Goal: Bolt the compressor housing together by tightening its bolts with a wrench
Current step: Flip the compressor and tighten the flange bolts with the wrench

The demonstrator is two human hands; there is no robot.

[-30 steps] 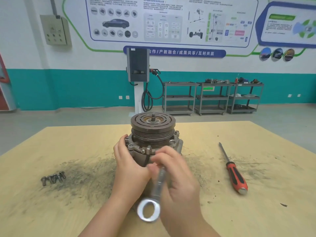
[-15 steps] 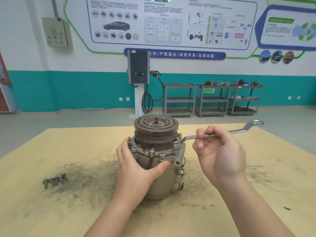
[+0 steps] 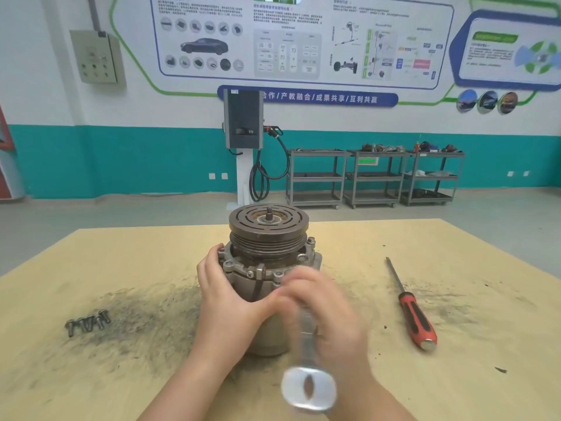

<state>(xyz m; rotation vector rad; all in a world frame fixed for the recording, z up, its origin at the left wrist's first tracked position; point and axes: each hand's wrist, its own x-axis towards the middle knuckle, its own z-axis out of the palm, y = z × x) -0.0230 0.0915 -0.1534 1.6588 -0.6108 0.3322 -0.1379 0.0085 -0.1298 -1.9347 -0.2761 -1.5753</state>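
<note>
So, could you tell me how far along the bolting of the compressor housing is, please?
Done: several bolts sit in the flange of the compressor. In hand: the left hand steadies it while the blurred right hand holds the wrench at a front bolt. Left: loose bolts lie on the table; tightness can't be judged.

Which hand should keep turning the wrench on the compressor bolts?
The right hand: it already holds the wrench, whose ring end points toward the camera, though motion blur hides the grip detail. The left hand is busy steadying the compressor.
</note>
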